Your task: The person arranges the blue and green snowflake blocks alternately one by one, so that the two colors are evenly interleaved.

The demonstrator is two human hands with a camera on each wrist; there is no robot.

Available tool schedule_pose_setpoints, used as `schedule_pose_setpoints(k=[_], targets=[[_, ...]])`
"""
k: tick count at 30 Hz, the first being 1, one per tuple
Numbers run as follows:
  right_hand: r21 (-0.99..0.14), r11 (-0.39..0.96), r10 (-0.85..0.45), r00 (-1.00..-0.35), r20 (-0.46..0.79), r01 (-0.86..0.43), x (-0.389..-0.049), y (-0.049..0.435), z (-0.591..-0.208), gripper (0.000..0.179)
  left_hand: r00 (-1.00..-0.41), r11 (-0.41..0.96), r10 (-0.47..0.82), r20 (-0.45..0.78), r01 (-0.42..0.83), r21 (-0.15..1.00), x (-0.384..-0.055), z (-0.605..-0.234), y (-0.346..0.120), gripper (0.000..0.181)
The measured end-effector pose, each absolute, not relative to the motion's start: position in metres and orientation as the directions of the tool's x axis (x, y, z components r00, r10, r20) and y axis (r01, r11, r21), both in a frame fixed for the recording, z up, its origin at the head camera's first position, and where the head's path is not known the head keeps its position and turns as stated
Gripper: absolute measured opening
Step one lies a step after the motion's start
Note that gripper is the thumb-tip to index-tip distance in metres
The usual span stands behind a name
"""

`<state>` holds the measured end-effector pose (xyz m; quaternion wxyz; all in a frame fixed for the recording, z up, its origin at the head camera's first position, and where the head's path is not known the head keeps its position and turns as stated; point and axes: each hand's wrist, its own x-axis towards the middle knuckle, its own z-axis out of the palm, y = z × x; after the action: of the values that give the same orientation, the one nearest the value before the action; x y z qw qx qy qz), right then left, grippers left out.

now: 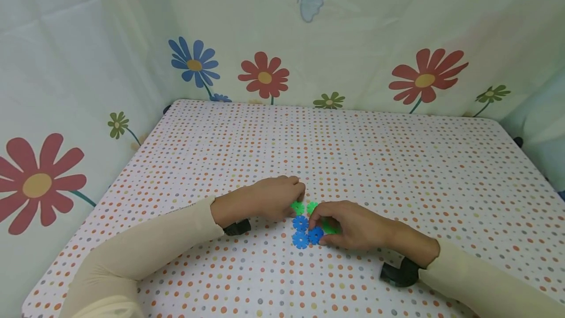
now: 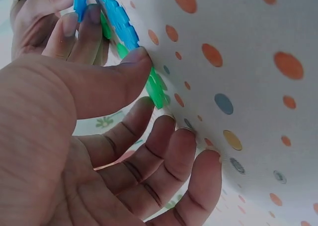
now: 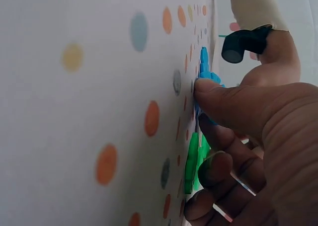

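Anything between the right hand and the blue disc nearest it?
Nothing visible. The right hand has that blue disc between thumb and index finger. A green piece lies close to its other fingers, but not between hand and disc.

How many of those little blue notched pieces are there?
3: a farther piece near the left hand, a nearer piece right in front of it, and a third piece pinched by the right hand. Others could be hidden under the hands.
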<state>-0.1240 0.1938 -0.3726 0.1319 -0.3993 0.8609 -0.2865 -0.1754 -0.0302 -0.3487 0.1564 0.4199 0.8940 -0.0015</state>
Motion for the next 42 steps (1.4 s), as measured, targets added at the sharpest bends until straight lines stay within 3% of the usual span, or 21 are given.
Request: schedule_pose_setpoints(k=[18,42], targets=[[-0.610,0.475,-0.791,-0.611,0.020,-0.634,-0.1243,0.1971,-0.3739,0.027,-0.639,0.684,0.722,-0.264,0.716,0.140,-0.1752,-0.3423,-0.0310,0.030],[-0.610,0.503,-0.780,-0.625,-0.015,-0.612,-0.1234,0.1979,-0.3725,0.028,-0.609,0.637,0.771,-0.187,0.747,0.190,-0.1783,-0.3498,-0.0348,0.031]])
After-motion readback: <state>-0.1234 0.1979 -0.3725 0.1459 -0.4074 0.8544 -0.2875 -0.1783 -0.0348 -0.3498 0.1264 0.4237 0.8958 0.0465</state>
